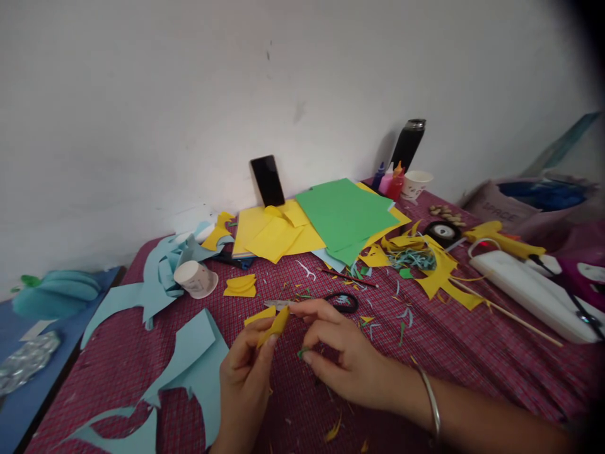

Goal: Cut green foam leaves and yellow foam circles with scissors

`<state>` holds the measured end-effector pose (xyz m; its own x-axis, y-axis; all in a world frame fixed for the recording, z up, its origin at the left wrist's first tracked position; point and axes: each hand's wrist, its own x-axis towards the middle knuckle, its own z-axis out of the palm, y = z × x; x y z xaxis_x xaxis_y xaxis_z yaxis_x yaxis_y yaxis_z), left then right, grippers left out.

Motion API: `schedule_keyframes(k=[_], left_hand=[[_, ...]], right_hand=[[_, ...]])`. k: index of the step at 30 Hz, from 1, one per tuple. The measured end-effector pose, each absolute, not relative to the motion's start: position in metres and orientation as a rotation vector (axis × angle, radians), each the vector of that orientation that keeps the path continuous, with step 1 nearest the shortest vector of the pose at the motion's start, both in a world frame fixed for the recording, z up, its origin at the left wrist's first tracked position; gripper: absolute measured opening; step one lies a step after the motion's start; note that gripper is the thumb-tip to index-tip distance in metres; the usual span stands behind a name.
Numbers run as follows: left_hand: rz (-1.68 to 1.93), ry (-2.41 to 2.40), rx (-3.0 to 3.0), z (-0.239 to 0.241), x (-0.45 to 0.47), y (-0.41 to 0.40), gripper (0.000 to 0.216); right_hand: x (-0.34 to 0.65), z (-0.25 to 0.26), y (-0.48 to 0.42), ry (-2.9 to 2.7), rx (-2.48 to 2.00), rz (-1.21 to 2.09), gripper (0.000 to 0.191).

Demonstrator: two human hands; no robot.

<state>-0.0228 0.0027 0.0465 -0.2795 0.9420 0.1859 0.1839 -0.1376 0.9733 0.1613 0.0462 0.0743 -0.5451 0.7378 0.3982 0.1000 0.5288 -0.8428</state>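
Note:
A small folded piece of yellow paper (276, 329) is pinched between the thumb and fingers of my left hand (248, 362). My right hand (347, 350) is close beside it, its index finger reaching to the upper tip of the yellow piece. A tiny green paper scrap (302, 353) shows at the thumb tip of that hand, held against a curled finger. Just behind both hands lie scissors (344, 302), with blades pointing left. Another yellow piece (259, 315) is partly hidden behind my left fingers. Stacked yellow cutouts (241, 285) rest farther back.
Light blue paper offcuts (193, 366) spread across the left of the checked cloth (113, 378), near a tipped paper cup (195, 279). Green sheets (347, 214) and a phone (267, 180) are at the back. On the right are a glue gun (503, 239) and a white power strip (534, 296).

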Motion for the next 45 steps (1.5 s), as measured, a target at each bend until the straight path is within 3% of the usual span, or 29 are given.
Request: schedule_keyframes(k=[23, 36, 45], left_hand=[[1.412, 1.489, 1.290, 0.045, -0.022, 0.004, 0.009], [1.219, 1.428, 1.087, 0.051, -0.013, 0.007, 0.016], [1.035, 1.418, 1.325, 0.064, -0.010, 0.008, 0.008]], right_hand=[[0.159, 0.071, 0.050, -1.953, -0.663, 1.072, 0.017], [0.151, 0.061, 0.050, -1.646, -0.655, 1.563, 0.014], [0.149, 0.052, 0.058, -1.622, -0.792, 1.488, 0.010]])
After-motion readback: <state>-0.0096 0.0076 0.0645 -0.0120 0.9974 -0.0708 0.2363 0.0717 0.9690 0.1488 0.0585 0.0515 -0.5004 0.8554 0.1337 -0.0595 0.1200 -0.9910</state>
